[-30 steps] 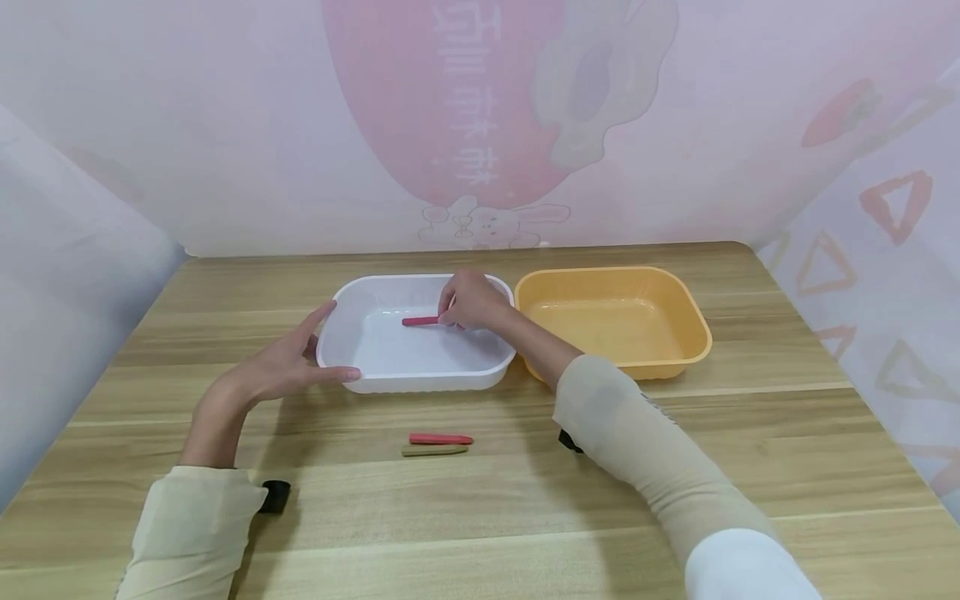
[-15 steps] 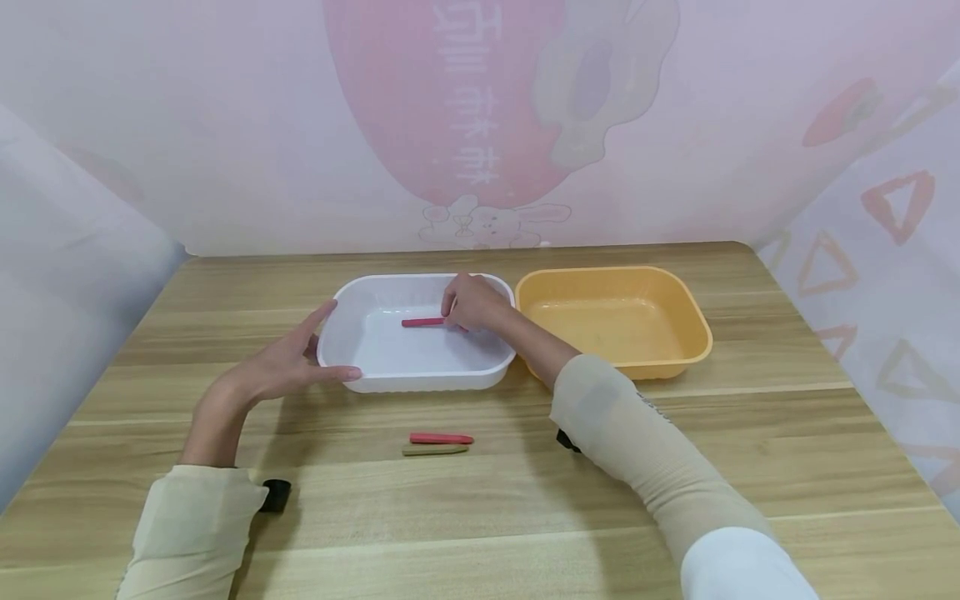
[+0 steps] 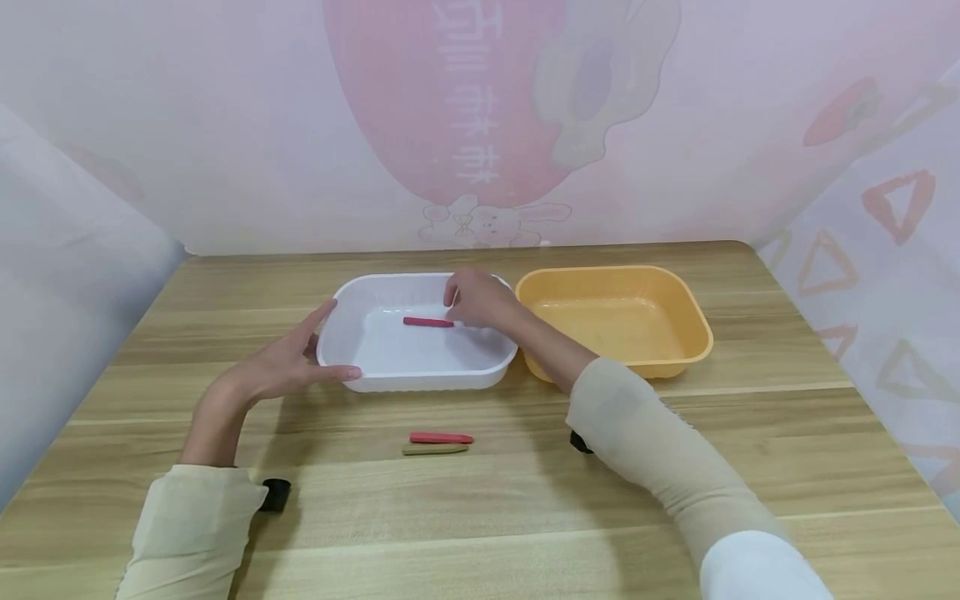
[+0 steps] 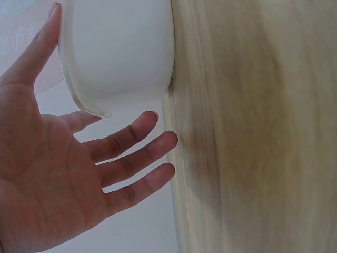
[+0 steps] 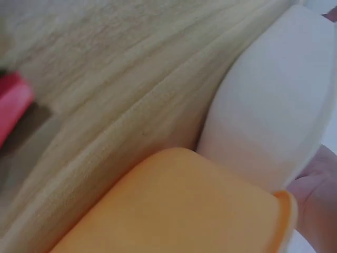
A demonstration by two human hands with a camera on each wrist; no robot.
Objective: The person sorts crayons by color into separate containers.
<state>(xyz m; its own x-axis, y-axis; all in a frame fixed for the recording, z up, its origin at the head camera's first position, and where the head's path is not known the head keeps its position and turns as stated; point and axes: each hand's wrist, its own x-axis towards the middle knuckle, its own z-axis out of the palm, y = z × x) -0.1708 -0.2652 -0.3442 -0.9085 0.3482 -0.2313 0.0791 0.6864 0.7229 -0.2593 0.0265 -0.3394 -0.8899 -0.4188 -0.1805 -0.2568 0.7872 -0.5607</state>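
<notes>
Two trays: white tray point(image 3: 420, 367) on the left, orange tray point(image 3: 622, 321) just beside it on the right — side by side on the wooden counter point(image 3: 480, 500), walls close together, contact not discernible.
Left hand point(image 3: 288, 367): spread, fingers straight, cupping the white tray's near-left corner; thumb along the front wall, fingers up the left side. Left wrist view: palm facing the tray's outer wall, one fingertip at the rim, the others just off the corner.
Right hand point(image 3: 476, 300): over the right part of the white tray, fingers curled downward, fingertips at the right end of the red stick in the tray; pinching or merely touching, cannot tell. Right wrist view: only an edge of the hand, beside both tray walls.
Red stick in the tray point(image 3: 428, 322): flat on the tray floor, lying left to right, roughly mid-tray toward the back.
Red stick on the counter point(image 3: 441, 437): in front of the white tray, well apart from it, lying left to right.
Greenish stick point(image 3: 435, 450): directly in front of that red stick, parallel — just beside it.
Sleeves: cream on both forearms, a dark strap at each wrist.
Backdrop: pale pink sheet with a cartoon print behind the counter.
</notes>
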